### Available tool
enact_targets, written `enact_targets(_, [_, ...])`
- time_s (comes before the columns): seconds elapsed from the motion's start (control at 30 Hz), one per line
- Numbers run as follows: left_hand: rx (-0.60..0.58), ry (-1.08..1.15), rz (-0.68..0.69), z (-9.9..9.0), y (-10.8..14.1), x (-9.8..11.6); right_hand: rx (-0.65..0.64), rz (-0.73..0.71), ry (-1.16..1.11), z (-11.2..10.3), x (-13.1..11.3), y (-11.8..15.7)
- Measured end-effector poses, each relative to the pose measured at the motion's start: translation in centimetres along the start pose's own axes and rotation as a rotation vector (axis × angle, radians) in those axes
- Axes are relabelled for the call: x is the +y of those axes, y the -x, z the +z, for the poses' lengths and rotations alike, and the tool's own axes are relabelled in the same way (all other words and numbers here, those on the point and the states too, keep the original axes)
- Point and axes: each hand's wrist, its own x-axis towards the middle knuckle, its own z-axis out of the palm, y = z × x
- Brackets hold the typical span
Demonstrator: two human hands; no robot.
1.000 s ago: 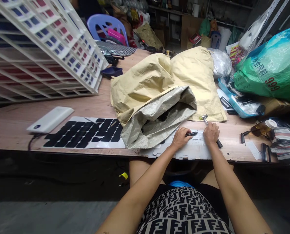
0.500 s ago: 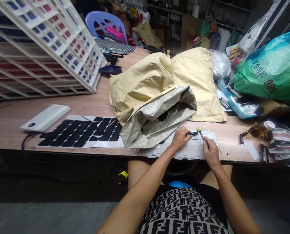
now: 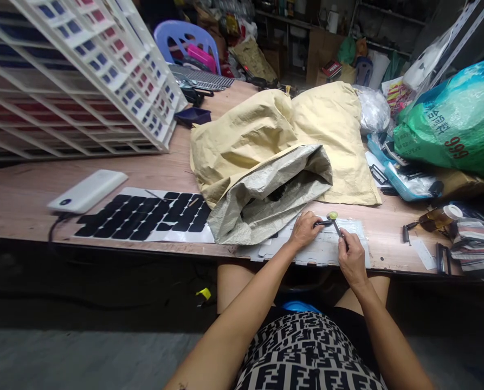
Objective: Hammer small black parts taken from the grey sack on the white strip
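Note:
My left hand (image 3: 304, 230) is closed on a slim black part (image 3: 323, 223), holding it low over a pale flat board (image 3: 307, 247) at the table's front edge. My right hand (image 3: 352, 253) grips the handle of a small hammer (image 3: 336, 226) with a round yellow-green head. That head is over the free right end of the black part; whether they touch I cannot tell. Just behind my left hand lies a yellow sack (image 3: 242, 146), its grey-lined mouth open toward me, with dark contents inside that I cannot make out.
Rows of black pieces lie on a white sheet (image 3: 188, 236) at the left, beside a white power bank (image 3: 88, 190) with a cable. A white plastic crate (image 3: 160, 116) stands at far left. To the right are a blue tray (image 3: 404, 185), a brown bottle (image 3: 434, 218) and a green bag (image 3: 445, 124).
The view has shifted slightly. The hammer head has moved a little left, over the end of the black part. Both hands keep their grips.

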Motion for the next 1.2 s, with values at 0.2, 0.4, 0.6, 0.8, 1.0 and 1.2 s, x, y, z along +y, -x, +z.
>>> enact_targets(0.2, [-0.017, -0.018, -0.029, -0.1, 0.0, 0.2, -0.032, 0.002, 0.031, 0.9, 0.2, 0.3])
enact_targets(0.4, [0.003, -0.034, -0.017, 0.0, 0.0, 0.2, 0.042, 0.046, 0.174, 1.3, 2.4, -5.1])
enact_targets(0.6, [-0.026, -0.044, -0.028, 0.1, 0.0, 0.0, 0.027, 0.201, 0.576, 3.8, 4.6, -9.5])
enact_targets(0.8, [0.013, 0.056, 0.001, -0.6, 0.2, 0.2, -0.003, 0.189, 0.710, 4.7, 4.8, -8.9])
enact_targets(1.0, [0.008, 0.295, 0.041, -2.4, 9.3, 2.3, -0.025, 0.191, 0.746, 4.7, 4.8, -9.1])
enact_targets(1.2, [-0.402, 0.022, -0.193, 0.1, 17.9, 1.7, -0.029, 0.188, 0.755, 4.9, 4.8, -9.1])
